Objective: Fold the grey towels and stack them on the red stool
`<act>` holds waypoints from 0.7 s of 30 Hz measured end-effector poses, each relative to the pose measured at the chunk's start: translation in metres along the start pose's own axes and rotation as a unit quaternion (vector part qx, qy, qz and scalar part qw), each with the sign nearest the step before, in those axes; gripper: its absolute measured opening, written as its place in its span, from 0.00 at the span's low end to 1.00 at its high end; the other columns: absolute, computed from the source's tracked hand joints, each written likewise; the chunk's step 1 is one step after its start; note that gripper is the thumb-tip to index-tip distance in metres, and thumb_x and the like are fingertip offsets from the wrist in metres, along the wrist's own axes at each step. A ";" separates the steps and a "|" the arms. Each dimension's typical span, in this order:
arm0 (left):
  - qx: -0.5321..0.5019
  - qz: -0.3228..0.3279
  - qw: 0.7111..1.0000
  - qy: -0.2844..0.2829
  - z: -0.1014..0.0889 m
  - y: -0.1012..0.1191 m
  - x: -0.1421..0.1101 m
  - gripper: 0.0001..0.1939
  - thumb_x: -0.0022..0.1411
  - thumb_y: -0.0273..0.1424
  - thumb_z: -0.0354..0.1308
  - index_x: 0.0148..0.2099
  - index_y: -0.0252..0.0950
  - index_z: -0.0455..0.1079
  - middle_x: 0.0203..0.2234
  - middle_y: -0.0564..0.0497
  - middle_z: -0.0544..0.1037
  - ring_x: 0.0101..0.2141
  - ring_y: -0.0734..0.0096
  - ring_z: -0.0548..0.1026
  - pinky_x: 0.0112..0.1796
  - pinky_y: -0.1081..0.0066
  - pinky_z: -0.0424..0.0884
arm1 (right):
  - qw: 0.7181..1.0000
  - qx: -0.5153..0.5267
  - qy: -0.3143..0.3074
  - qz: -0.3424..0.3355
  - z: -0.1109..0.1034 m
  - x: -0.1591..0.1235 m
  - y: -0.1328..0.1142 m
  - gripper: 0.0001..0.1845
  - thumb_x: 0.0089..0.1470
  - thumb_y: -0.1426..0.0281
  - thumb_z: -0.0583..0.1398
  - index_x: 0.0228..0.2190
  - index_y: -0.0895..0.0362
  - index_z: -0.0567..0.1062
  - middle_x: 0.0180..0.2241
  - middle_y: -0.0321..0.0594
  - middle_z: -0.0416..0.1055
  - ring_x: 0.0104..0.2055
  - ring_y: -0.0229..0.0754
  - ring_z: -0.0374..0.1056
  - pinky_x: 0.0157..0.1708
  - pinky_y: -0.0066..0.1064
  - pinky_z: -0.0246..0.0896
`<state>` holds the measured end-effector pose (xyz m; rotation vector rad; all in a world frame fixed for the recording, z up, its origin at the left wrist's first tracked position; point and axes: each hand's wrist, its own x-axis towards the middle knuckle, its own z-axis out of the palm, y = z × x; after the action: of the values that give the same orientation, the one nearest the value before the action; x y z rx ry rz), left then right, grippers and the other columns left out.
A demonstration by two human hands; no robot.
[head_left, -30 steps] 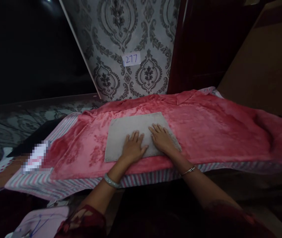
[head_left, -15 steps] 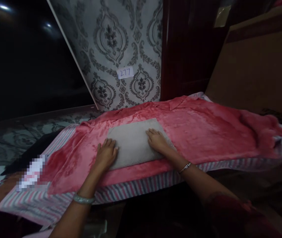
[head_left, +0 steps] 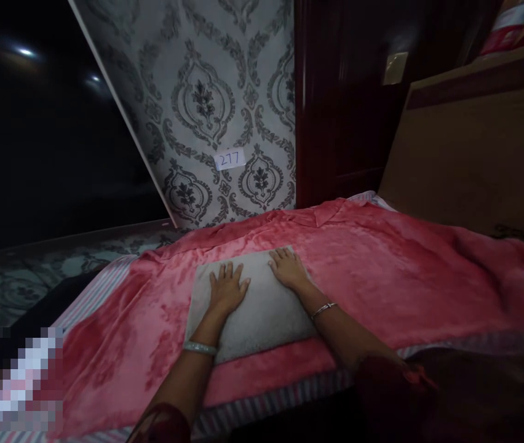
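A flat grey rectangular piece, seemingly soft cloth [head_left: 257,314], lies on a pink plush blanket [head_left: 363,277]. My left hand [head_left: 229,289] rests palm down on the left part of the grey cloth, its fingers spread. Near the far right corner, my right hand [head_left: 287,267] lies flat on the same cloth with its fingers stretched out. Neither hand grips anything. A pale bangle circles my left wrist and a thin silver bracelet my right.
Under the blanket, a striped cloth [head_left: 275,394] shows along the front edge. A patterned wall [head_left: 204,61] with a paper label reading 277 [head_left: 229,159] stands behind. At left is a large dark screen [head_left: 50,135]; at right, a brown cardboard panel [head_left: 474,141].
My left hand has moved from the cloth's left edge inward and spread its fingers. My right hand has shifted toward the far edge. The camera view has tilted upward.
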<state>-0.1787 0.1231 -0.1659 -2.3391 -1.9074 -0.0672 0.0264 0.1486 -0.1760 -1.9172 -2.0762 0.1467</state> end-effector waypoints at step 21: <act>-0.062 0.106 0.990 -0.067 -0.032 0.067 0.059 0.29 0.72 0.35 0.36 0.72 0.37 0.52 0.71 0.45 0.50 0.70 0.57 0.48 0.65 0.43 0.48 | 0.991 0.115 0.055 0.040 -0.009 0.004 0.007 0.31 0.69 0.67 0.36 0.69 0.56 0.55 0.68 0.42 0.55 0.68 0.38 0.51 0.67 0.38 0.44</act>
<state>-0.0994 0.1637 -0.1318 -2.6784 -1.7439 -0.0099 0.0361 0.1521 -0.1686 -1.8270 -1.8254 0.2797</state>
